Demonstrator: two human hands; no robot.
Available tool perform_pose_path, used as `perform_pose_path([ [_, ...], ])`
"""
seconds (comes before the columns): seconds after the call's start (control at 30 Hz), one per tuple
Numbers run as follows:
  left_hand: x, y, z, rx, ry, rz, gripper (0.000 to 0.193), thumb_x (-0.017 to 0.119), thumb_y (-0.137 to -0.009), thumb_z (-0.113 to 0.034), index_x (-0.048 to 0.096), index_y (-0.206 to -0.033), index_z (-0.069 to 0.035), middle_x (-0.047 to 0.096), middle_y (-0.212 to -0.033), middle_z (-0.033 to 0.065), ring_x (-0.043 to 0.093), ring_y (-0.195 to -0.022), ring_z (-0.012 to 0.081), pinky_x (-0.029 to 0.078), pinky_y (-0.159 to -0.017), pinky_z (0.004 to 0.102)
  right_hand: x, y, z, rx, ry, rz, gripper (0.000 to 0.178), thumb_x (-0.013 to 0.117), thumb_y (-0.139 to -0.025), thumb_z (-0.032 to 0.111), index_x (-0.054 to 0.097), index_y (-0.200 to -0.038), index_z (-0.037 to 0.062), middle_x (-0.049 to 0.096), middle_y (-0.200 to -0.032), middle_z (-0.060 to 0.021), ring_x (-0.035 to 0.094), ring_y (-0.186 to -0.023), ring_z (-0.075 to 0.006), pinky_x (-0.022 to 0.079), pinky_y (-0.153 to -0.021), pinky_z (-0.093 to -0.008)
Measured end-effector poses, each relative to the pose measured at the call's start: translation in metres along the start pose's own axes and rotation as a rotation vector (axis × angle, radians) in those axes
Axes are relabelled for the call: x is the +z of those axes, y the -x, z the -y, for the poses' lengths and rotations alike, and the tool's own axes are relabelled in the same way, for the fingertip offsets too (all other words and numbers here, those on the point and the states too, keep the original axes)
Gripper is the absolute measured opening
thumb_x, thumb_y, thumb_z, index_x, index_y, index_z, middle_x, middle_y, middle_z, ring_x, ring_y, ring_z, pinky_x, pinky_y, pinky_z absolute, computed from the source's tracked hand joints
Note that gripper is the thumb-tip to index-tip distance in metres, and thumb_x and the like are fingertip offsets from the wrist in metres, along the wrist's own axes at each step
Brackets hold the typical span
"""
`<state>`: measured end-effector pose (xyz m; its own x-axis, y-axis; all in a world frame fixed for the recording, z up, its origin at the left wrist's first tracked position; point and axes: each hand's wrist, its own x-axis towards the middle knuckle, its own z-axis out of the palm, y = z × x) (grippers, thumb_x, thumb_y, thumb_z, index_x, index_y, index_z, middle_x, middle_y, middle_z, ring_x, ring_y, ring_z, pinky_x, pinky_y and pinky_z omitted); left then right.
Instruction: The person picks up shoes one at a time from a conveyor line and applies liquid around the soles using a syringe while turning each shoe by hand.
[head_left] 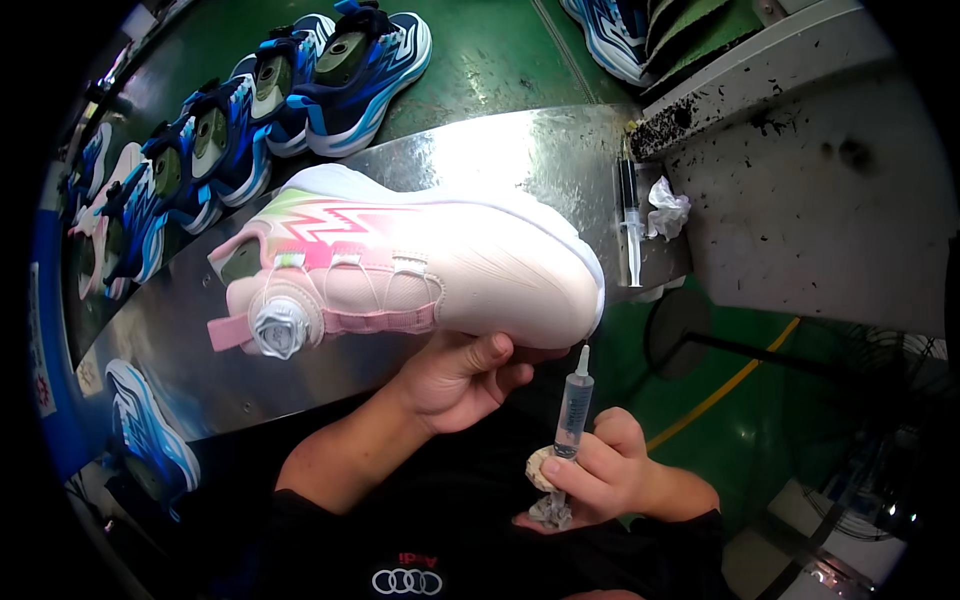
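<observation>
A pale pink sneaker [500, 250] lies on its side in the air, toe to the right, with a white sole, a bright pink zigzag and a silver lacing dial. My left hand [455, 380] grips it from below near the toe, its fingers partly hidden behind the shoe. In my right hand [610, 465] is an upright syringe [574, 412] of clear liquid. Its tip points at the underside of the toe; I cannot tell whether they touch. A pale rounded pad [541, 467] and a crumpled whitish scrap [551, 511] are by the right fingers and the plunger.
Blue sneakers [365, 85] stand in a row on the green surface [490, 70] at the far left. Another blue shoe [150, 430] is at the near left. On the metal worktop [330, 390] edge, a dark-filled syringe [630, 215] lies beside crumpled tissue [667, 208]. A grey metal housing [820, 190] stands right.
</observation>
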<state>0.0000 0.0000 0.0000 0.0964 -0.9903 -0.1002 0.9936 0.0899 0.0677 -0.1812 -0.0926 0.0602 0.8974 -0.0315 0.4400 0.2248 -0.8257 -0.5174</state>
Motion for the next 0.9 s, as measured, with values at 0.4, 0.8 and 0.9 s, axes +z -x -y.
perform_pose_path([
  [0.4, 0.005, 0.015, -0.012, 0.037, -0.125, -0.081, 0.047, 0.064, -0.085, -0.022, 0.046, -0.127, -0.011, 0.055, -0.122, 0.0105, 0.054, -0.113, 0.0285, 0.054, -0.078, 0.0236, 0.02, -0.003, 0.007, -0.078, 0.068, -0.106, 0.061, 0.076, -0.063, 0.047, 0.057, -0.107, 0.0102, 0.056, -0.09, -0.006, 0.039, -0.072, -0.021, 0.034, -0.057, -0.031],
  [0.8, 0.037, 0.164, -0.016, 0.157, -0.398, -0.59, 0.088, 0.073, -0.063, -0.01, 0.027, -0.137, 0.003, 0.049, -0.128, 0.0178, 0.051, -0.116, 0.0295, 0.04, -0.099, 0.043, 0.028, -0.03, -0.1, 0.043, 0.18, -0.12, 0.087, 0.078, -0.056, 0.056, 0.043, -0.12, 0.008, 0.044, -0.103, -0.0123, 0.041, -0.089, -0.0278, 0.033, -0.079, -0.0403],
  [0.9, 0.037, 0.139, -0.036, 0.175, -0.567, -0.596, 0.094, 0.078, -0.057, -0.009, 0.028, -0.136, 0.003, 0.05, -0.125, 0.0176, 0.054, -0.113, 0.0276, 0.043, -0.097, 0.0389, 0.039, -0.044, -0.11, 0.03, 0.173, -0.181, 0.089, 0.076, -0.058, 0.06, 0.042, -0.12, 0.0045, 0.045, -0.101, -0.0118, 0.04, -0.09, -0.0273, 0.032, -0.082, -0.041],
])
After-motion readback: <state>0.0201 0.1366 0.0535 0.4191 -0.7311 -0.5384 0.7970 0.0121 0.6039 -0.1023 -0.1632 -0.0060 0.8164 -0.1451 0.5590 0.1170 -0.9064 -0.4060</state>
